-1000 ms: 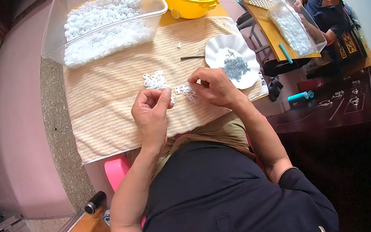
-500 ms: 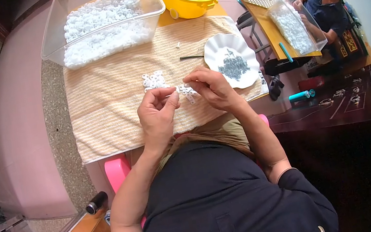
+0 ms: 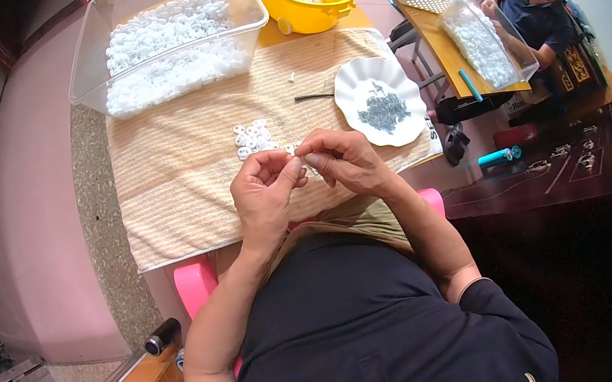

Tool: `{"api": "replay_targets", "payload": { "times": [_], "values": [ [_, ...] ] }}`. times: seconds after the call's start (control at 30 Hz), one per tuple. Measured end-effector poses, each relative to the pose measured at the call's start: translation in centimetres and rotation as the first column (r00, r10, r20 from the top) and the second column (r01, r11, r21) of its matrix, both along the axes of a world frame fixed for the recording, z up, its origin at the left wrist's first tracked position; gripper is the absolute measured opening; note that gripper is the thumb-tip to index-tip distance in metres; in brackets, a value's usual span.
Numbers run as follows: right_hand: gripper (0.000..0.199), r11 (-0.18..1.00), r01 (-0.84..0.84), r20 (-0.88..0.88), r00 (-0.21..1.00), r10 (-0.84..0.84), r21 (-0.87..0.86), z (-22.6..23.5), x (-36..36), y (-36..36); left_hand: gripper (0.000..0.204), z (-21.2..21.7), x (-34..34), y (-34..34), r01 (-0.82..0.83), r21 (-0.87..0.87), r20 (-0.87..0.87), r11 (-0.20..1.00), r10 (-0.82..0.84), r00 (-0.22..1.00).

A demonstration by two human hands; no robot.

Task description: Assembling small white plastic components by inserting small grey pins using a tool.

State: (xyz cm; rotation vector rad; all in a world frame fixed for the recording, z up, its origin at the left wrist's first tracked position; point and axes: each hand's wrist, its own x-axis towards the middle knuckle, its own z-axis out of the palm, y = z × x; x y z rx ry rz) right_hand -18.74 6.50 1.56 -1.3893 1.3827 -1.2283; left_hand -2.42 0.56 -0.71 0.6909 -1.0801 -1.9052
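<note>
Over the towel, my left hand (image 3: 266, 190) and my right hand (image 3: 350, 160) meet fingertip to fingertip. My left thumb and index finger pinch a small white plastic piece, mostly covered by the fingers. The right hand's thumb and index finger are pressed together at the same spot; what they hold is too small to make out. Just beyond the left hand lies a small pile of white plastic pieces (image 3: 252, 136); a few more are partly hidden behind my fingers. To the right sits a white fluted plate (image 3: 346, 94) with many tiny dark grey parts (image 3: 383, 110).
A clear bin (image 3: 168, 61) of white pieces and a yellow tub (image 3: 304, 15) stand at the back. A dark thin stick (image 3: 314, 96) and a lone white bit (image 3: 292, 77) lie on the striped towel (image 3: 178, 164). At right, another person (image 3: 536, 11) sits behind another clear bin (image 3: 482, 49).
My right hand has moved left and slightly down, and its fingertips now meet those of my left hand. The left hand has barely moved.
</note>
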Motion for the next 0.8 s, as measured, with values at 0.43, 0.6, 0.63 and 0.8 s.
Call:
{"api": "replay_targets", "payload": {
  "times": [0.43, 0.6, 0.63, 0.8],
  "values": [
    [0.015, 0.993, 0.056, 0.263, 0.961, -0.083, 0.108, -0.3, 0.0, 0.4, 0.014, 1.1, -0.2, 0.3, 0.04, 0.123, -0.038, 0.992, -0.036, 0.999],
    [0.012, 0.997, -0.002, 0.25, 0.968, -0.016, 0.074, -0.8, -0.3, 0.4, 0.014, 0.8, 0.0, 0.3, 0.099, 0.212, -0.082, 0.972, -0.083, 0.993],
    [0.011, 0.997, -0.012, 0.257, 0.966, -0.009, 0.079, -0.9, -0.4, 0.4, 0.014, 0.8, 0.0, 0.2, 0.095, 0.224, -0.085, 0.97, -0.078, 0.993],
    [0.009, 0.998, 0.023, 0.128, 0.991, -0.031, 0.061, -0.2, -1.1, 0.6, 0.014, 0.6, -0.1, 0.3, 0.097, 0.247, -0.129, 0.964, -0.066, 0.989]
  ]
}}
